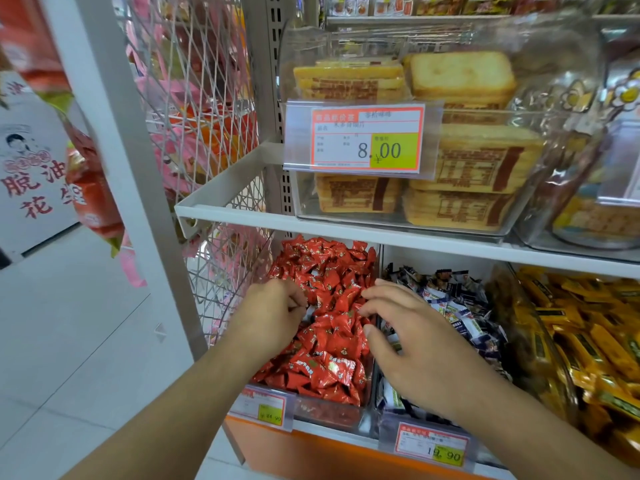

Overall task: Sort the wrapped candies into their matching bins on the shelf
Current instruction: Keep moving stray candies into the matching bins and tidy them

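Observation:
A clear bin [332, 415] on the lower shelf is heaped with red wrapped candies [329, 341]. My left hand [273, 313] is in the left side of this heap, fingers curled down among the wrappers; what they hold is hidden. My right hand [405, 337] hovers over the wall between the red bin and the neighbouring bin of dark blue and white wrapped candies [460, 313], fingers bent, fingertips touching red candies. Further right lies a bin of yellow wrapped candies [588, 341].
The shelf board above [346, 230] carries clear tubs of toast-slice packets [460, 77] with an 8.00 price tag [367, 138]. Price tags [433, 445] hang on the bin fronts. A white wire basket [207, 133] and post stand to the left, with tiled floor [86, 341] beyond.

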Available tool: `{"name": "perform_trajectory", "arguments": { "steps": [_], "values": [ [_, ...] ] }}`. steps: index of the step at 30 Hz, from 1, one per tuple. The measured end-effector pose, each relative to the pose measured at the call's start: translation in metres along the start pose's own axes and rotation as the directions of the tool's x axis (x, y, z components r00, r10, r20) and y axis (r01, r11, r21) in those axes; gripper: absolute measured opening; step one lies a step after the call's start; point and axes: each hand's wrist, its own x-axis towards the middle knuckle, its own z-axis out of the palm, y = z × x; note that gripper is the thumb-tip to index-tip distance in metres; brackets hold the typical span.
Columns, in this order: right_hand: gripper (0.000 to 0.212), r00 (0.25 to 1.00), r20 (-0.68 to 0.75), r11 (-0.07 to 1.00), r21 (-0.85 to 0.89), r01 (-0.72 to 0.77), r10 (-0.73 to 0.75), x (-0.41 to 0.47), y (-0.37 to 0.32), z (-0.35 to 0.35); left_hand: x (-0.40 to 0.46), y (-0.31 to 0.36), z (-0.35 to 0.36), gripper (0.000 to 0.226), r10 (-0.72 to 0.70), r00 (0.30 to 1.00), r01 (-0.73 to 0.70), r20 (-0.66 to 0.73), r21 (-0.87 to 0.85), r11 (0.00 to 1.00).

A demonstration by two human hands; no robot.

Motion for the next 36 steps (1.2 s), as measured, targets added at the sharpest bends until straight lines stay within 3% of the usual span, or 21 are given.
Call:
{"name": "perform_trajectory", "arguments": {
  "steps": [4, 9, 15, 22, 24, 27, 31, 34, 36],
  "values": [
    [0.031, 1.000, 0.008, 1.000, 0.005, -0.006, 0.006, 0.000, -0.001, -0.001, 0.003, 0.001, 0.005, 0.007, -0.034, 0.999, 0.034, 0.008, 0.067, 0.997],
    [0.032, 1.000, 0.016, 1.000, 0.014, -0.012, 0.012, -0.001, -0.003, -0.003, 0.006, 0.001, 0.010, 0.029, -0.049, 0.999, 0.050, -0.007, 0.174, 0.983],
    [0.031, 1.000, 0.016, 1.000, 0.004, -0.016, 0.015, -0.001, -0.002, -0.002, 0.002, 0.005, 0.003, 0.022, -0.039, 0.999, 0.040, -0.014, 0.084, 0.996],
    [0.037, 0.999, 0.017, 0.999, -0.002, -0.050, 0.050, 0.000, -0.004, -0.003, -0.013, 0.015, -0.031, 0.026, 0.057, 0.989, -0.049, -0.139, 0.063, 0.997],
    [0.042, 0.997, 0.009, 0.997, 0.020, -0.074, 0.074, -0.002, -0.008, -0.006, -0.022, 0.022, -0.038, 0.022, 0.063, 0.991, -0.068, -0.118, -0.039, 0.997],
    [0.045, 0.990, -0.039, 0.984, 0.127, -0.129, 0.134, -0.006, -0.016, -0.015, -0.036, 0.035, -0.040, 0.018, 0.108, 0.994, -0.095, 0.024, -0.313, 0.945],
    [0.011, 0.975, -0.104, 0.920, 0.363, -0.148, 0.198, -0.012, -0.026, -0.026, -0.051, 0.060, -0.033, 0.015, 0.232, 0.965, -0.131, 0.120, -0.547, 0.827],
    [0.017, 0.943, -0.172, 0.918, 0.335, -0.214, 0.283, -0.020, -0.014, -0.038, -0.047, 0.060, -0.026, 0.012, 0.226, 0.966, -0.120, 0.127, -0.555, 0.823],
    [0.014, 0.930, -0.180, 0.933, 0.233, -0.276, 0.320, -0.026, -0.002, -0.050, -0.032, 0.046, -0.019, 0.008, 0.162, 0.986, -0.128, 0.048, -0.420, 0.899]
  ]
}}
